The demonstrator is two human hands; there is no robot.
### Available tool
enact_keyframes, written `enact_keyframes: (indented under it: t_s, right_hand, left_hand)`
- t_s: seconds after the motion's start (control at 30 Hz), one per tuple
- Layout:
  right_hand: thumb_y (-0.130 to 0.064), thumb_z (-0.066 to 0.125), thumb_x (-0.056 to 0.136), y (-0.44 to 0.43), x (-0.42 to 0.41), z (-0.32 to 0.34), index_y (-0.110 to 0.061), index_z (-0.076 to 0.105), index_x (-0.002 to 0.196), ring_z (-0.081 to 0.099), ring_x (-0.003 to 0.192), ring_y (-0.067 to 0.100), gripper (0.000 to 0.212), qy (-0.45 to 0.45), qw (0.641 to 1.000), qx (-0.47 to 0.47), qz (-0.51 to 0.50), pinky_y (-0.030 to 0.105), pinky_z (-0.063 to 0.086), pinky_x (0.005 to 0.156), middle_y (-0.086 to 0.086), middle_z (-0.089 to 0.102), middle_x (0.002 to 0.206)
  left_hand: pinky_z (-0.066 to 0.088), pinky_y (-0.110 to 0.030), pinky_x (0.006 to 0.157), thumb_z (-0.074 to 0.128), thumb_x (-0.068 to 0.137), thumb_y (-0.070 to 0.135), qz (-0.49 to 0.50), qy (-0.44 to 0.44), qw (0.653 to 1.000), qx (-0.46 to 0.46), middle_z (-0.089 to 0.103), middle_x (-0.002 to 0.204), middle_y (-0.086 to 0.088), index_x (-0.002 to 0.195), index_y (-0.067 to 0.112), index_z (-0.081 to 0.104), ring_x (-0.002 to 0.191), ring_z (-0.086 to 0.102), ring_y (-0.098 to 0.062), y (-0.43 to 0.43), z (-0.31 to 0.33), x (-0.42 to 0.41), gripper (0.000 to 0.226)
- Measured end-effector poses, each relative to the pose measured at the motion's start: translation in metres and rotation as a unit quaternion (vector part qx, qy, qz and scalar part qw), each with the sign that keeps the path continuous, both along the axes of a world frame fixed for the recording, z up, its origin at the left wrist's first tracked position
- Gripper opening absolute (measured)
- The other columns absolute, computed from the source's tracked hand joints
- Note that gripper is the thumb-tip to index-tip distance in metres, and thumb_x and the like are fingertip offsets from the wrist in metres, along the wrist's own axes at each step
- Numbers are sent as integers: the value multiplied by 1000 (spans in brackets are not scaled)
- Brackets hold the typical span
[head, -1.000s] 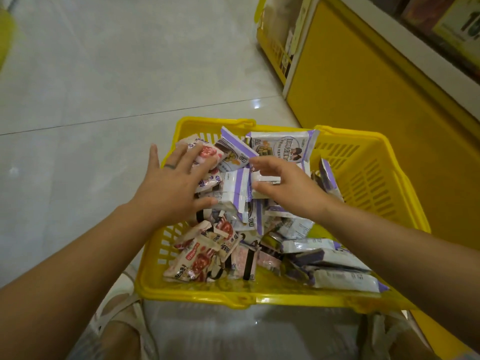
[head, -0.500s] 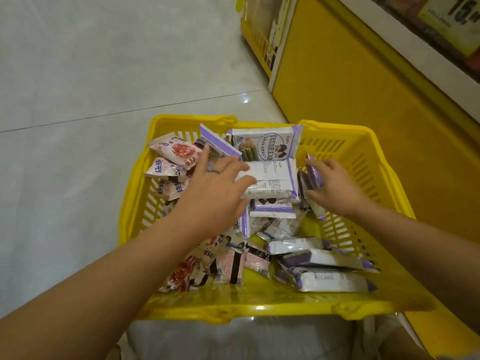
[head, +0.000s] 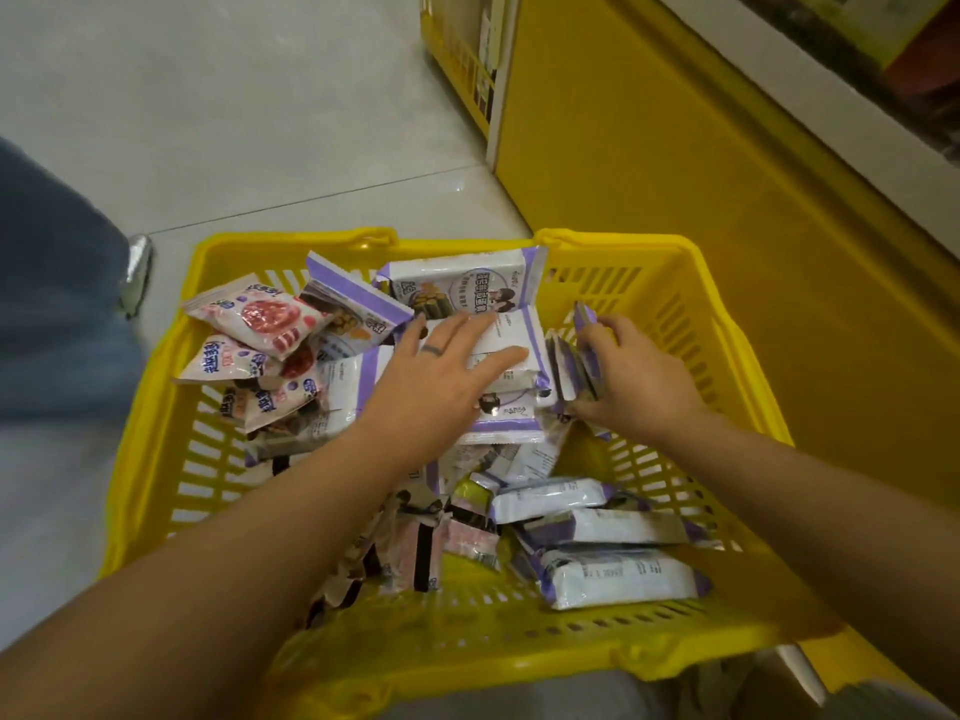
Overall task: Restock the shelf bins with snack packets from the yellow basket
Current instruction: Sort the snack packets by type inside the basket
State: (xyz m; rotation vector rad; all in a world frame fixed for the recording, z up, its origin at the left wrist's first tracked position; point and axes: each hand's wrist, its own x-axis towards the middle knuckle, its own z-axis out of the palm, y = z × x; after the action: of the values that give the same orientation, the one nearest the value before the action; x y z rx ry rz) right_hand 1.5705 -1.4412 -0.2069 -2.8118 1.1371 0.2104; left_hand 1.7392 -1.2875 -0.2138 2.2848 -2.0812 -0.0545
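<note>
Yellow basket (head: 156, 459) on pale tiled floor (head: 234, 122) beside yellow shelf base (head: 701, 226)

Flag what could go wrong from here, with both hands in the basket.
1. The right hand pinches several purple-edged packets on edge; one may slide out of the grip when lifted.
2. The pink packets lie up against the left rim of the yellow basket; the flat left hand, sweeping the pile, could push them onto the floor.
3. A blurred leg is close beside the basket and might bump it.
</note>
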Motion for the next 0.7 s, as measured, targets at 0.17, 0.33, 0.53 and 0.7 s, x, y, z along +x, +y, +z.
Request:
enact_keyframes:
  t_s: [0.17, 0.33, 0.53, 0.7]
  right_hand:
    - [-39, 74, 78, 5, 2, 1, -22, 44, 126, 54, 109, 25, 59, -22, 1000, 13, -12, 33, 52, 75, 5, 37, 140]
    - [-18, 65, 84, -2, -20, 21, -18, 53, 112, 50, 87, 18, 30, -107, 994, 17, -25, 29, 39, 67, 6, 55, 115]
    - [-17, 71, 74, 1, -34, 73, -24, 46, 115, 64, 91, 26, 48, -253, 963, 83, -51, 42, 54, 72, 2, 64, 109]
    - [-13, 71, 69, 1, -36, 100, -29, 57, 92, 62, 76, 12, 31, -132, 972, 186, 53, 26, 49, 62, -9, 64, 85]
  left_hand:
    - [19, -57, 111, 62, 83, 3, -5, -26, 1000, -9, 14, 158, -11, 148, 37, 22, 144, 16, -32, -9, 0, 1, 83]
    - [19, -55, 112, 63, 78, -5, 2, -5, 1000, -28, 26, 153, -12, 147, 32, 29, 140, 24, -32, -9, 4, 3, 85]
    - [50, -45, 83, 68, 81, 5, 28, 93, 992, -78, 50, 140, -9, 141, 18, 44, 119, 53, -35, -2, 27, 6, 66]
    - [45, -32, 61, 61, 84, 7, 40, 138, 980, -137, 57, 126, -8, 140, 17, 45, 97, 60, -30, 7, 38, 12, 59]
